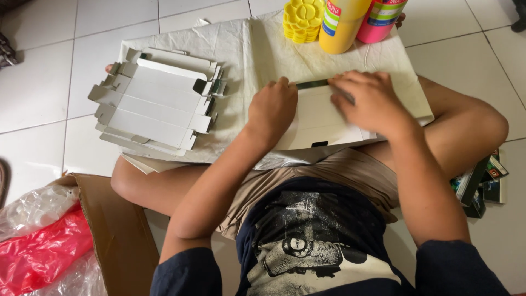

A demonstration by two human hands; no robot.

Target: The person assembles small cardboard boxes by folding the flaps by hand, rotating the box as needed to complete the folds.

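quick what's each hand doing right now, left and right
Left hand: loosely curled, pressing down on the flat white carton blank, not gripping it.
Right hand: open, fingers spread flat on the same blank.

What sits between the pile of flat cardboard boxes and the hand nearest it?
Only bare crumpled white sheet lies between the stack of flat box blanks and the left hand, which presses on a white carton; seen in the head view.

bottles block ahead; cloth leftward lies open.

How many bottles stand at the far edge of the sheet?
2: a yellow bottle beside the yellow palette, and a pink bottle just right of it. Their tops are cut off; more may stand beyond the frame.
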